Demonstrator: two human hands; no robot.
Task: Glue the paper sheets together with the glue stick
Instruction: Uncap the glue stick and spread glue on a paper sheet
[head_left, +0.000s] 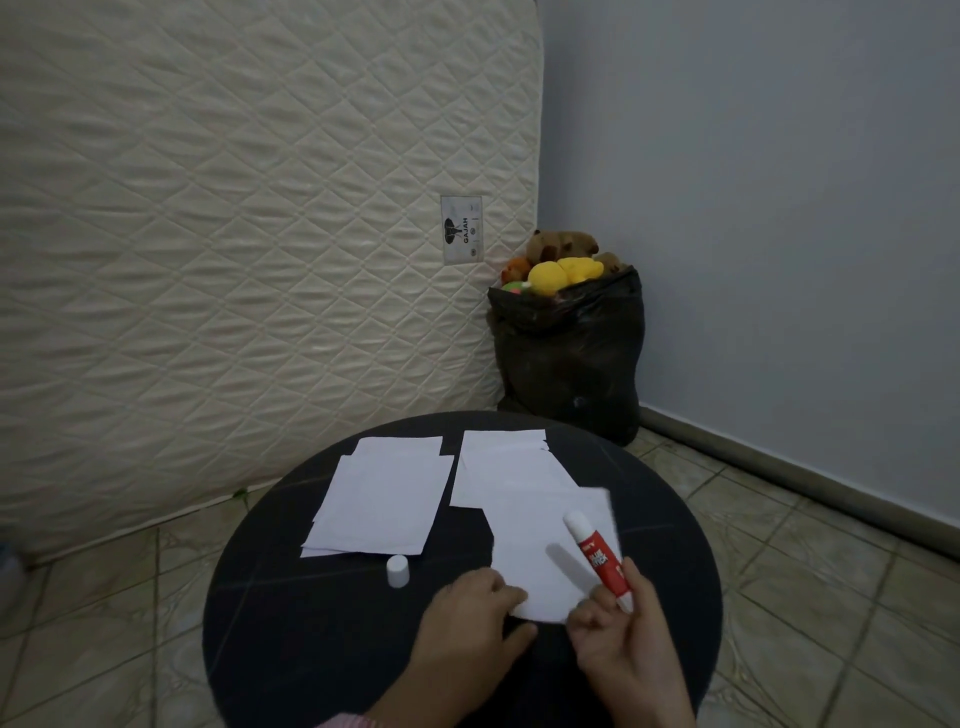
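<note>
1. I am seeing the red-and-white uncapped glue stick (598, 560) standing tilted over the near white paper sheet (550, 551), with my right hand (626, 644) pinching its lower end.
2. My left hand (467, 618) is pinching that sheet's near edge.
3. The small white cap (398, 570) is standing on the round black table (291, 613), near the left paper stack (382, 499).
4. Another white paper stack (506, 467) is lying just behind the sheet.

The room is dim, with soft flat light and no glare. The glue stick (598, 557) throws a faint shadow on the paper. Both hands look slightly blurred. The wide lens bends the edges.
</note>
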